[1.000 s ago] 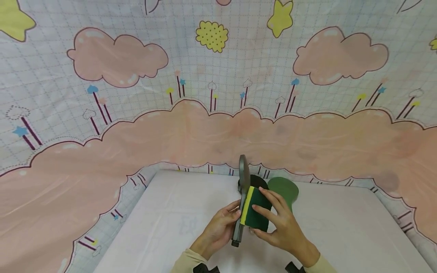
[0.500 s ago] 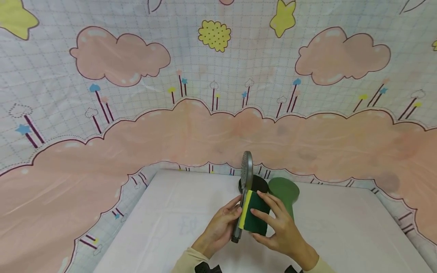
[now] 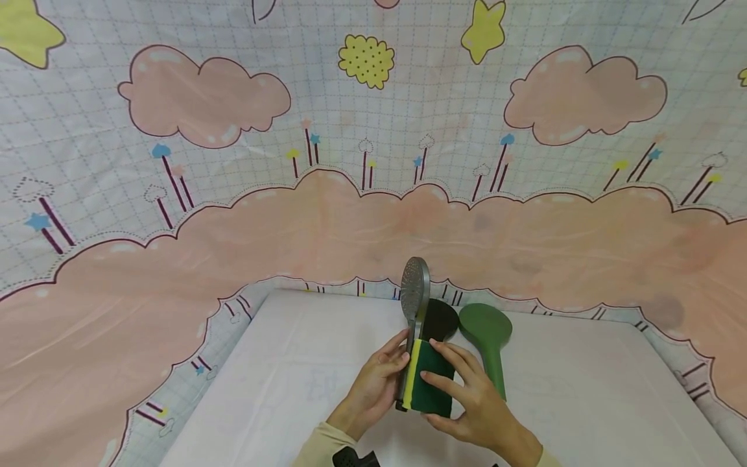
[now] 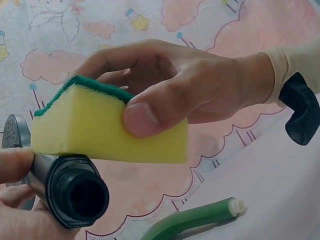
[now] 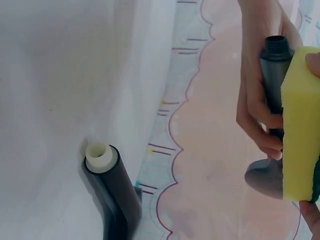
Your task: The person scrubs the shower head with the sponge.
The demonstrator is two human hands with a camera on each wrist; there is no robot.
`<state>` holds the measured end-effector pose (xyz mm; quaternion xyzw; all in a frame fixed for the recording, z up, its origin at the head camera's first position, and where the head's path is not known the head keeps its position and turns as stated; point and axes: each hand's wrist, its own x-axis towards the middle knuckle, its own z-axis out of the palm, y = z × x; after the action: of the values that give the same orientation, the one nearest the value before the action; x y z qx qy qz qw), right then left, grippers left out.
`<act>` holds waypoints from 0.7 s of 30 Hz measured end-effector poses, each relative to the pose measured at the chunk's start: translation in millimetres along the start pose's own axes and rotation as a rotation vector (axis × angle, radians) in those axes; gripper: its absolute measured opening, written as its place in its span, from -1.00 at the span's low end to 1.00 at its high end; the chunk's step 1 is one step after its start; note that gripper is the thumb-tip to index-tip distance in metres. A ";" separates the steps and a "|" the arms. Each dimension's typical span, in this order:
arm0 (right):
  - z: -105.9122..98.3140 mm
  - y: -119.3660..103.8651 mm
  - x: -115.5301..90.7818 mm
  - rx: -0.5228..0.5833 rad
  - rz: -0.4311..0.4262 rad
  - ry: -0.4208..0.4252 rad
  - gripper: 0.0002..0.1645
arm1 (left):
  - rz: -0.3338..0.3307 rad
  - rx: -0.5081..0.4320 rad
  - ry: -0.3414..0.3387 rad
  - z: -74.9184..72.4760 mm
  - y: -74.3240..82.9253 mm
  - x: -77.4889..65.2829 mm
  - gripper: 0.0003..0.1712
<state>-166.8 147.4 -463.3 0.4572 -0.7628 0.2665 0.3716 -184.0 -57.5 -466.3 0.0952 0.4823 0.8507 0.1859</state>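
My left hand (image 3: 373, 386) grips a grey shower head (image 3: 415, 292) by its handle, holding it upright above the table. Its perforated spray face points left in the head view, and the hollow threaded handle end (image 4: 85, 195) shows in the left wrist view. Between thumb and fingers, my right hand (image 3: 481, 408) holds a yellow sponge (image 4: 110, 130) with a dark green scouring side (image 3: 433, 379). The yellow foam lies against the lower handle, close to my left fingers. Part of the handle is hidden behind the sponge and fingers.
On the white table (image 3: 280, 363), a black shower head (image 3: 442, 318) lies behind the sponge. A green shower head (image 3: 486, 327) rests to its right, handle toward me. A patterned cloth (image 3: 350, 233) with clouds and stars rises behind the table.
The sponge has slid down the handle toward its lower end, my right hand moving with it. The shower head has turned, so more of its spray face shows.
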 end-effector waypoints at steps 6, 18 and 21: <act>-1.2 4.8 1.7 -0.021 0.004 0.000 -0.43 | 0.001 0.015 -0.009 -0.3 -0.5 -1.4 -0.32; -7.8 13.5 4.1 -0.043 0.044 -0.003 -0.42 | -0.020 0.009 -0.003 4.5 -1.8 -7.4 -0.30; -9.2 14.4 4.4 -0.042 0.049 0.003 -0.42 | -0.027 0.003 0.008 5.4 -2.0 -7.8 -0.30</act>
<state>-178.1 158.4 -455.3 0.4303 -0.7785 0.2602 0.3755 -174.6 -55.6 -465.0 0.0856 0.4856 0.8478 0.1953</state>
